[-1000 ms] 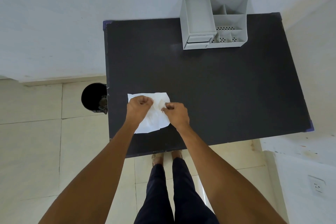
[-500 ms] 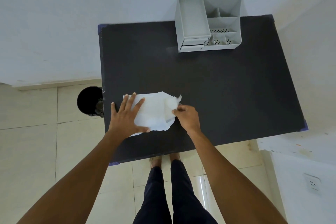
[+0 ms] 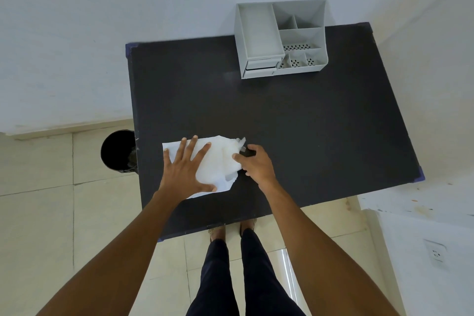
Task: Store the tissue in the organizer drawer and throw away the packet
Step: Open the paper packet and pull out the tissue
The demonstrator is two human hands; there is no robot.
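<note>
Tissue (image 3: 218,161) under both hands, bin (image 3: 116,150) beside table (image 3: 307,136).

A plain room, home-like: tiled floor (image 3: 38,226), wall socket (image 3: 435,254), black table (image 3: 295,136), grey desk organizer (image 3: 259,33).

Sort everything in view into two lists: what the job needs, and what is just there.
Job: tissue; left hand flat on it; right hand pinching its edge; organizer with drawer; black bin.

Just there: table; wall socket.
</note>
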